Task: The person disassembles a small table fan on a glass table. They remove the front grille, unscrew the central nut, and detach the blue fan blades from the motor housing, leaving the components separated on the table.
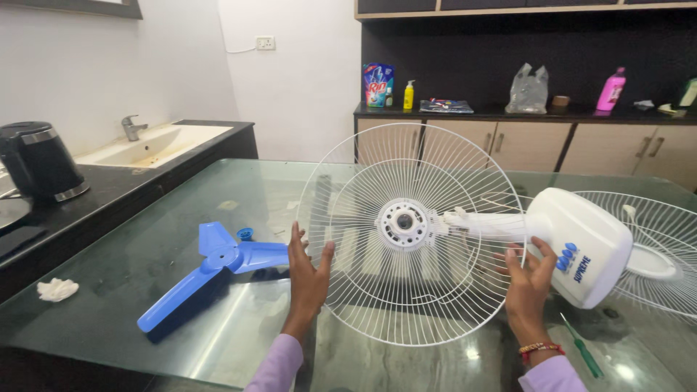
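Head view: left hand [308, 272] and right hand [528, 279] grip opposite rim edges of white rear grille [406, 232], upright mid-table, fixed on motor housing [581, 243]. Blue blade [210, 272] lies unmounted toward left edge; front grille [664, 254] off at right edge.

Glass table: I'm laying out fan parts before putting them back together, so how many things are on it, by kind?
White wire fan guards: 2
White fan motor housing: 1
Blue fan blade: 1
Small blue cap: 1
Green-handled screwdriver: 1
Total: 6
The left hand and right hand hold the nearer guard upright.
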